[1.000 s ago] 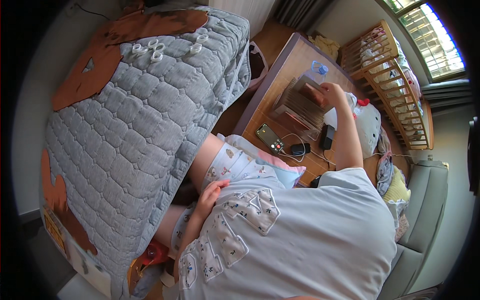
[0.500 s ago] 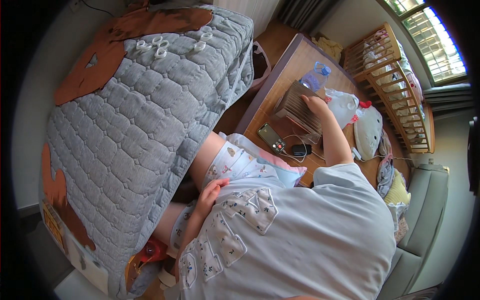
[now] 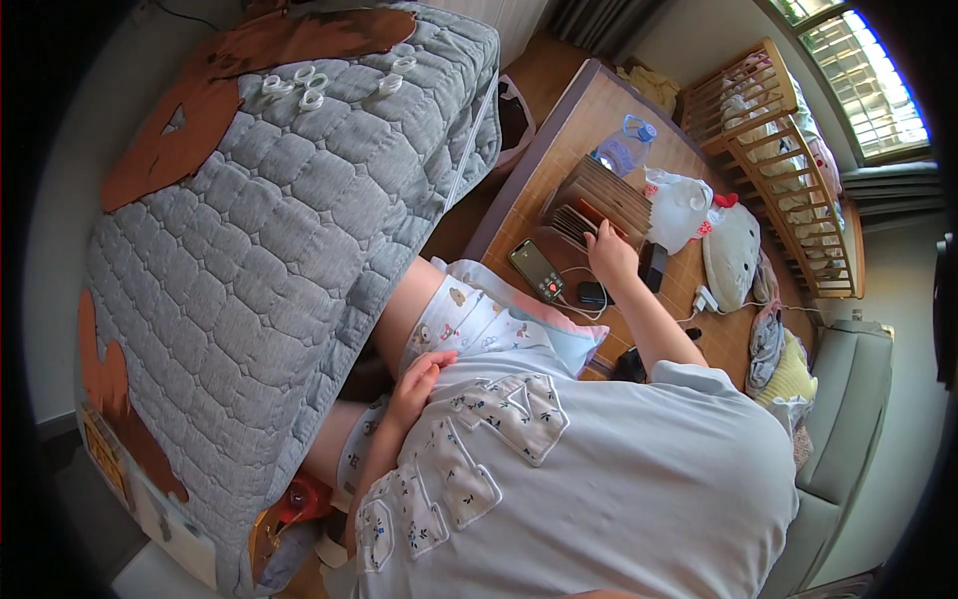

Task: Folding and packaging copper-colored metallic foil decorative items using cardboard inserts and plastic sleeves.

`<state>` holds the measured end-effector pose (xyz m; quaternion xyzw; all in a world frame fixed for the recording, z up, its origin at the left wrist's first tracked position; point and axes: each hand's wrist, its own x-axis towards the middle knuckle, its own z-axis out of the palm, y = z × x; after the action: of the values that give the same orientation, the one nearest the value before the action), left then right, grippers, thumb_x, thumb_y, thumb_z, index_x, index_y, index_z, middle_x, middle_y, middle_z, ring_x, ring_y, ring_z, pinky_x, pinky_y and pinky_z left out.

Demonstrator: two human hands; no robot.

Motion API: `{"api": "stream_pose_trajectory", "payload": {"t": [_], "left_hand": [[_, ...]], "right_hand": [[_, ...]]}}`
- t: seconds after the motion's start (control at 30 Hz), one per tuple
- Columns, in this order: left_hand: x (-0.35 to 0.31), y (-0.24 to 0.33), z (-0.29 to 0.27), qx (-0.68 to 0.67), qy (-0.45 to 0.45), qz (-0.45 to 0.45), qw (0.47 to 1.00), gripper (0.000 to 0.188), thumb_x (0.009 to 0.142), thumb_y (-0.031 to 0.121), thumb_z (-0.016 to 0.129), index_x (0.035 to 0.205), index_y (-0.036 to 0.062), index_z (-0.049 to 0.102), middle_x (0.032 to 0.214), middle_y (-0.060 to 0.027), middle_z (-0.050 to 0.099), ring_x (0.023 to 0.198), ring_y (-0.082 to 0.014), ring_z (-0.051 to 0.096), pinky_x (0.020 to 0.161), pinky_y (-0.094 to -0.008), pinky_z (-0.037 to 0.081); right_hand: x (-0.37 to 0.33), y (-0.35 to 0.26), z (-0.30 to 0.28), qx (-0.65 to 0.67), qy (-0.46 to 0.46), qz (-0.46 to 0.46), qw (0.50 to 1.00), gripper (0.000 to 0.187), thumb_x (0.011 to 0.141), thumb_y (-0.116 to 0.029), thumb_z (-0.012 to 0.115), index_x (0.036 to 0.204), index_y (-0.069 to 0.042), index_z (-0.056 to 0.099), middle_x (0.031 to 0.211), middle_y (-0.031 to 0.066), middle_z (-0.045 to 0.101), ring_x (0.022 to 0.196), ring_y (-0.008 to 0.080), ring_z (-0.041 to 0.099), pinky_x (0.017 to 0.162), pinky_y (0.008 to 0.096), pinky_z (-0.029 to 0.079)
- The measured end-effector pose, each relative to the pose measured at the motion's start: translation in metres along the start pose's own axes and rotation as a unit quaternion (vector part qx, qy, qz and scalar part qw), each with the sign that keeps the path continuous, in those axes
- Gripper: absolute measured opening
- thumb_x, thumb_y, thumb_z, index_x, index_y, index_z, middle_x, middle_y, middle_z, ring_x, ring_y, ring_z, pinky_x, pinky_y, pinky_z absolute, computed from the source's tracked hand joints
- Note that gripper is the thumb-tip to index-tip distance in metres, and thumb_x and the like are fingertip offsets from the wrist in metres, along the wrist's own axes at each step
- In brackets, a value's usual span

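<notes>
My right hand reaches to a brown pleated stack of thin upright leaves, standing on a low wooden platform. Its fingers are closed at the edge of the nearer leaves, and a strip of orange-brown shows between them. What exactly the fingertips pinch is too small to tell. My left hand rests on my lap at the shirt's hem, fingers stretched out and holding nothing. Close to the stack lie a phone with its screen lit, a white cable and a small black device.
Beyond the stack stands a clear blue-capped bottle. White plastic bags, a plush cushion and a black box lie to its right, near a wooden crib. On my left, a quilted grey mattress carries several white rings.
My right hand has come nearer and to the left, from the stack's top to its front leaves. The leaves stand more apart, and the black box is uncovered. My left hand stays put.
</notes>
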<state>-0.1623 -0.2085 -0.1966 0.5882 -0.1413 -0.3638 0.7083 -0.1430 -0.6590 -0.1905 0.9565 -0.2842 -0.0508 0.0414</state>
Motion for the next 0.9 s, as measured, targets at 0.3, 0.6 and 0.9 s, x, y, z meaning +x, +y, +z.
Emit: {"api": "stream_pose_trajectory", "payload": {"t": [0.3,0.6,0.9], "left_hand": [[-0.004,-0.008,-0.003,-0.003,0.005,0.005,1.0,0.037,0.105,0.018,0.049,0.133,-0.0025,0.061,0.131,-0.0126,0.063,0.121,-0.0204,0.059,0.108,-0.0326,0.042],[-0.004,-0.015,0.01,0.035,0.17,0.077,0.982,0.053,0.095,0.011,0.068,0.146,0.0047,0.053,0.125,-0.0089,0.062,0.108,-0.0148,0.06,0.094,-0.0288,0.05],[-0.044,-0.082,-0.022,0.364,0.241,0.119,0.892,0.029,0.093,0.01,0.071,0.12,0.0055,0.063,0.118,-0.01,0.068,0.104,-0.0178,0.067,0.081,-0.0305,0.056]], "right_hand": [[0.021,-0.012,-0.047,0.127,0.131,-0.035,0.983,0.028,0.099,-0.028,0.059,0.12,-0.012,0.066,0.114,0.0139,0.07,0.094,0.0398,0.07,0.077,0.0488,0.057],[-0.111,-0.174,-0.069,0.476,-0.283,-0.486,0.676,0.021,0.091,-0.015,0.054,0.102,0.0,0.066,0.096,0.0192,0.064,0.094,0.0385,0.062,0.087,0.0464,0.051],[-0.153,-0.251,-0.078,0.519,-0.29,-0.641,0.486,0.021,0.097,-0.008,0.058,0.115,-0.001,0.067,0.112,0.0159,0.063,0.111,0.0345,0.06,0.096,0.0417,0.049]]}}
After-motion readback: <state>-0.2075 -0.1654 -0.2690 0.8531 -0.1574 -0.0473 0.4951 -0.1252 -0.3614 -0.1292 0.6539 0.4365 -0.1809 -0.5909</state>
